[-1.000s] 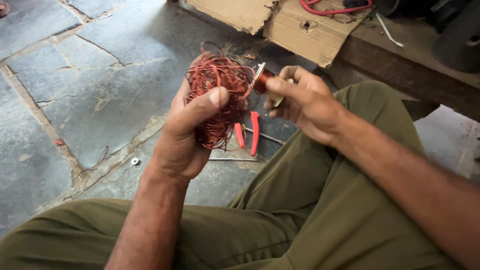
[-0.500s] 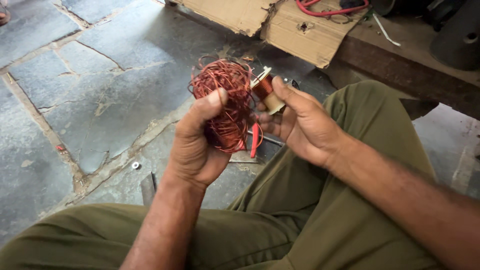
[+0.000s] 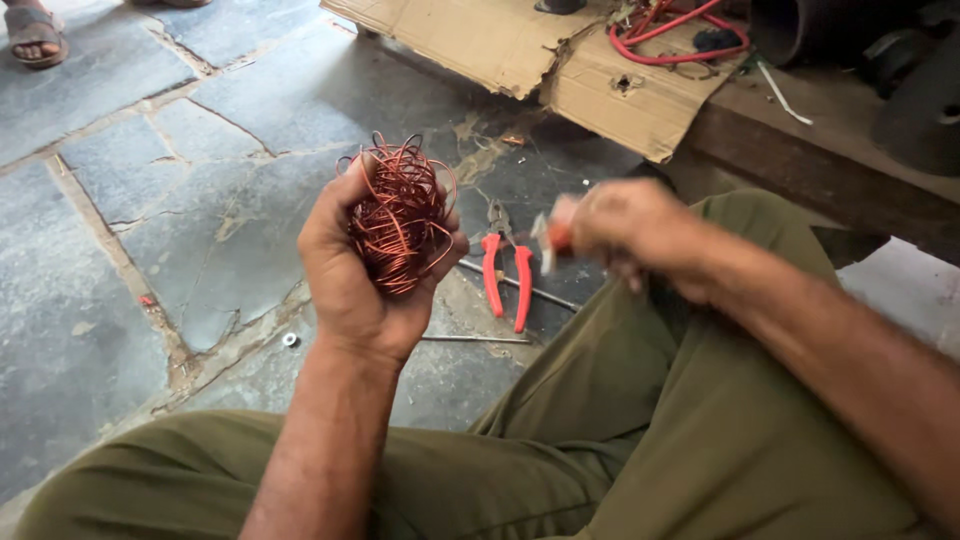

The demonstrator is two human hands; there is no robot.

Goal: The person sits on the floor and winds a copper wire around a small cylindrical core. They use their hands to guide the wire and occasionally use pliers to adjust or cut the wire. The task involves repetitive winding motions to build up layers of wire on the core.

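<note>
Above the stone floor (image 3: 120, 200), the left hand (image 3: 350, 270) clutched a tangled copper wire bundle (image 3: 400, 215), while the blurred right hand (image 3: 625, 225) pinched a small orange-tipped piece (image 3: 553, 238) over red-handled pliers (image 3: 507, 265).

Two bare forearms, no sleeves, left grip (image 3: 350, 270), right grip (image 3: 625, 225), olive-green trousers (image 3: 640, 440)
</note>
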